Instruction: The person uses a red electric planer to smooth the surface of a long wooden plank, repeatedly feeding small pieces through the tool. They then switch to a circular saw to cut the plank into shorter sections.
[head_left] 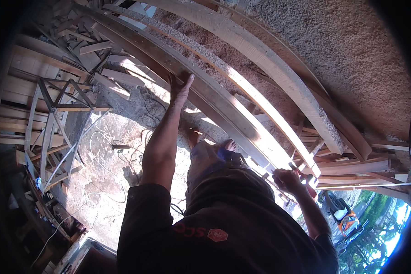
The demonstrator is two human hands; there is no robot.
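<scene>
A long wooden board (223, 109) runs diagonally from the upper left down toward my right side. My left hand (180, 86) grips it in the upper middle, thumb on its face and fingers at the edge. My right hand (286, 180) is closed at the board's lower right end; what exactly it holds is unclear. A red object (310, 187), too small to identify, is just beside that hand. My bare feet (228, 145) show below the board.
More planks (269, 68) lean on the rough wall (351, 55). Offcuts (77, 32) pile at upper left, near a wooden frame (55, 118). Cables (96, 141) lie on the pale floor (107, 169). A motorbike (345, 219) stands outside at lower right.
</scene>
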